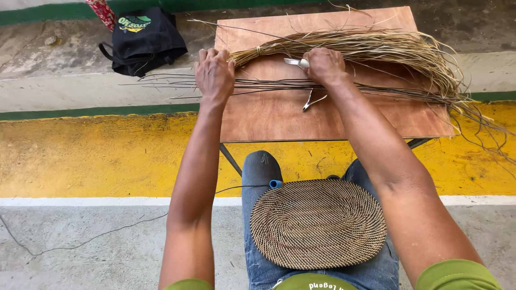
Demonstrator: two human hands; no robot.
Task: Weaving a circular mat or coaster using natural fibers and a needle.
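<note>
A bundle of pale straw fibres (371, 51) is laid across the far part of the small wooden desk (279, 115), with its bound end towards the left hand (214, 75); a row of thin dark reeds (269, 84) is stretched just in front of it. The left hand is rested palm down on the reeds beside the bundle's bound end, and whether its grip is closed on any strand cannot be told; the right hand (324, 65) is clamped on a small knife (295, 62), whose blade is pointed left at the bundle. A pair of pliers (312, 100) is left lying on the desk near the right hand; a finished oval woven mat (318, 224) is balanced on the lap. The step in hand is judged to be the selecting and trimming of weaving material; for the next move, a single strand would need to be separated and held taut, and the blade kept clear of the left fingers.
</note>
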